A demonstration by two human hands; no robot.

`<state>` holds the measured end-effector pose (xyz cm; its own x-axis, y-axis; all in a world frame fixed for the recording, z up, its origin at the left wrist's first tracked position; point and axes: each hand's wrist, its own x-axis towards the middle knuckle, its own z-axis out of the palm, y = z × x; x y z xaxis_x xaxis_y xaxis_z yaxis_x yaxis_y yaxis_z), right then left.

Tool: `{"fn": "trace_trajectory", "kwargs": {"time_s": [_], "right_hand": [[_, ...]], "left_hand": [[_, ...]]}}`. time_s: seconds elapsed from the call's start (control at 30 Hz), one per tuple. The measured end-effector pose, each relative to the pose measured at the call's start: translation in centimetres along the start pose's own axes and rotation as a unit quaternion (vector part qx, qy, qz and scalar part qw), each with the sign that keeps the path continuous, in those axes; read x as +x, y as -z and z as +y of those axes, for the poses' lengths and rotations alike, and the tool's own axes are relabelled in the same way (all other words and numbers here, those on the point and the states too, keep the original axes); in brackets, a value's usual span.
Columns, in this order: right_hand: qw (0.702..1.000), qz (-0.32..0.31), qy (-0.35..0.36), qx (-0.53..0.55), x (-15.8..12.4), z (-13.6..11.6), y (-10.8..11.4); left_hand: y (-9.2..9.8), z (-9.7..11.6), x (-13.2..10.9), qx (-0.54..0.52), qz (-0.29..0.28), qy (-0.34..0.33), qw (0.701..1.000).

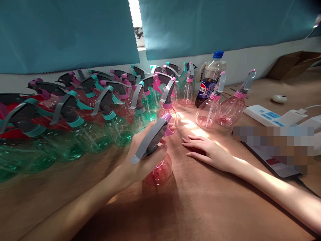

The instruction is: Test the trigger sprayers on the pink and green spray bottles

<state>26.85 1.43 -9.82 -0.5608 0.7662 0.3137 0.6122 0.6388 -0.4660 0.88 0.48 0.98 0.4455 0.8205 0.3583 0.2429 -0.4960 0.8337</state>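
My left hand (142,159) is wrapped round the neck of a pink spray bottle (160,172) with a grey and pink trigger head. Its base is at the tabletop, and my fingers hide the neck and collar. To the right, my right hand (208,149) lies on the wooden table (190,207), holding nothing, its fingers stretched out. Beyond it stand two pink spray bottles (208,115) with grey and pink heads. Just past my left hand is another pink spray bottle (168,107). Green spray bottles (121,132) with teal collars line up to the left.
More spray bottles (86,85) crowd the back left. A cola bottle (210,78) with a blue cap stands near the wall. On the right are a power strip (265,115), a white earbud case (279,98), a partly blurred dark device (283,169) and a cardboard box (292,65).
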Motion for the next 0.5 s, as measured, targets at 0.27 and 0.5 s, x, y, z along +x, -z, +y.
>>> {"fn": "trace_trajectory", "kwargs": {"time_s": [0.27,0.5], "right_hand": [[1.000,-0.003,-0.005,0.003,-0.01,-0.12,0.01],[1.000,-0.004,-0.013,0.003,-0.03,-0.16,0.02]], "left_hand": [[-0.05,-0.08,0.02,-0.017,0.004,-0.012,1.000],[-0.16,-0.09,-0.13,0.011,-0.006,0.001,1.000]]}}
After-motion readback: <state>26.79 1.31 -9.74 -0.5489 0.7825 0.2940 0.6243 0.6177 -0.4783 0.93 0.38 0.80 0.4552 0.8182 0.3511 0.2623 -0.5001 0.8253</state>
